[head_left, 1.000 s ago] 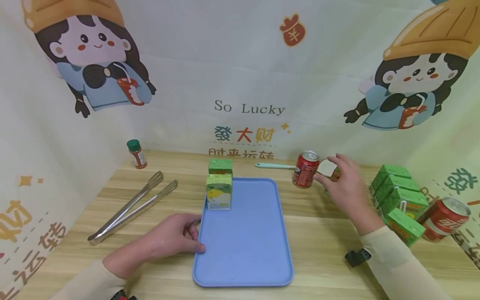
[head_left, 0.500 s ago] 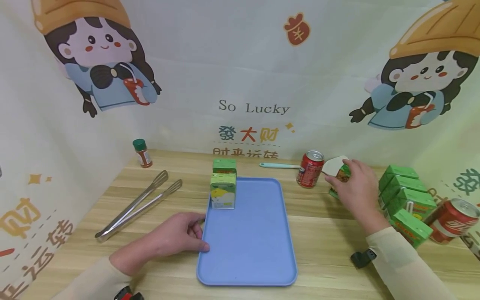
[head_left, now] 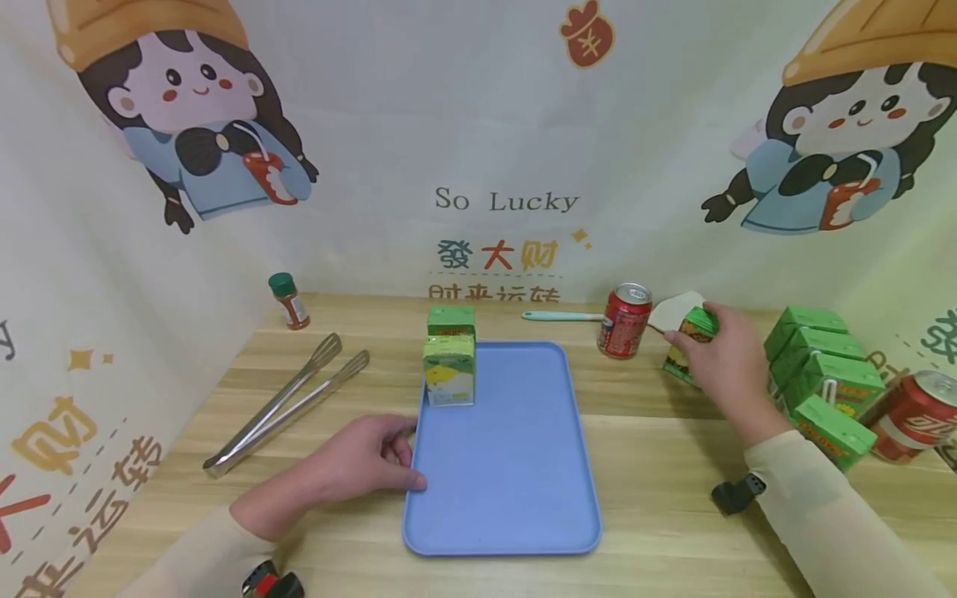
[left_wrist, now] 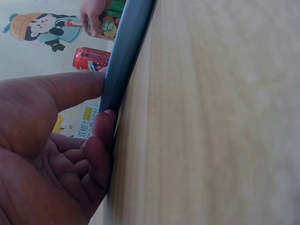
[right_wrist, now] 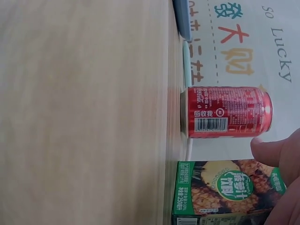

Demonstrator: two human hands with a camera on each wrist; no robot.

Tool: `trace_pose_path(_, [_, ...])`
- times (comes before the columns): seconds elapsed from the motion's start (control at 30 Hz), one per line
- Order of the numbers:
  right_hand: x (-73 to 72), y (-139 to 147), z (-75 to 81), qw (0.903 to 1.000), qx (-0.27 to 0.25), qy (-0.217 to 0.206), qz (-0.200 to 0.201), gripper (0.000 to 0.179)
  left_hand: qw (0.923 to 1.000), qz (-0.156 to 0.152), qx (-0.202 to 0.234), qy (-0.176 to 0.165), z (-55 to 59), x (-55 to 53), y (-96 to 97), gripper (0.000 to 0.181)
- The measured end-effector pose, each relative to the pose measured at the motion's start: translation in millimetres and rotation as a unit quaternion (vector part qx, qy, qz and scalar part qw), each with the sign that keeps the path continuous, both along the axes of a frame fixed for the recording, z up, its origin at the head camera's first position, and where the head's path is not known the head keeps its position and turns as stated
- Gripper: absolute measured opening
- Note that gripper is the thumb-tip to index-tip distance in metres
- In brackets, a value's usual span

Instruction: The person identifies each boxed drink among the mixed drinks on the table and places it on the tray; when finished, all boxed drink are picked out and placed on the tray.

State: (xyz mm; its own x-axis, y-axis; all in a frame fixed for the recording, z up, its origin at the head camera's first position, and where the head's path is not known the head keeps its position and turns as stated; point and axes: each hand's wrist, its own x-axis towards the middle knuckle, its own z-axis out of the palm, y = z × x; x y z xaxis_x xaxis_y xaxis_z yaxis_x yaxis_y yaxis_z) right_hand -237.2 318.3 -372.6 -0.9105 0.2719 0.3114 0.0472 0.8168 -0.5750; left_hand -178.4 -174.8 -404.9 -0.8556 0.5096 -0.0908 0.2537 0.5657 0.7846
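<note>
My left hand (head_left: 366, 461) grips the left rim of a blue tray (head_left: 516, 465), thumb on top and fingers curled below. In the left wrist view, the thumb and curled fingers pinch the tray edge (left_wrist: 124, 51). At the back right, my right hand (head_left: 728, 361) holds a green pineapple juice carton (head_left: 684, 357) near its top, thumb on the near side. This carton (right_wrist: 229, 190) stands upright on the table in the right wrist view. A red cola can (head_left: 625, 322) stands just left of it, apart from the hand.
Two juice cartons (head_left: 450, 374) stand at the tray's back left corner. A spatula (head_left: 564, 316) lies behind the can. Several green cartons (head_left: 826, 357) and another red can (head_left: 912, 419) crowd the right side. Metal tongs (head_left: 284, 411) and a spice jar (head_left: 288, 301) are left.
My right hand has shifted slightly right with the juice carton, away from the cola can, and more of the spatula blade shows. My left hand stays on the tray.
</note>
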Motion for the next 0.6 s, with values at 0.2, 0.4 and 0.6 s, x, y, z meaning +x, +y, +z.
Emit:
trace_pose_path(0.2, [-3.7, 4.6, 3.1, 0.9982, -0.052, -0.026, -0.014, 0.082, 1.0, -0.003, 0.002, 0.002, 2.5, -0.6, 0.3, 0.093])
trace_pose_path(0.4, [-3.3, 7.0, 3.9, 0.9945, -0.095, -0.036, -0.023, 0.081, 0.9999, 0.004, -0.012, -0.001, 1.4, -2.6, -0.1, 0.093])
trace_pose_path(0.6, [-1.1, 8.7, 2.9, 0.9922, -0.113, -0.044, -0.03, 0.08, 0.9999, 0.003, -0.012, -0.002, -0.9, -2.6, 0.0, 0.093])
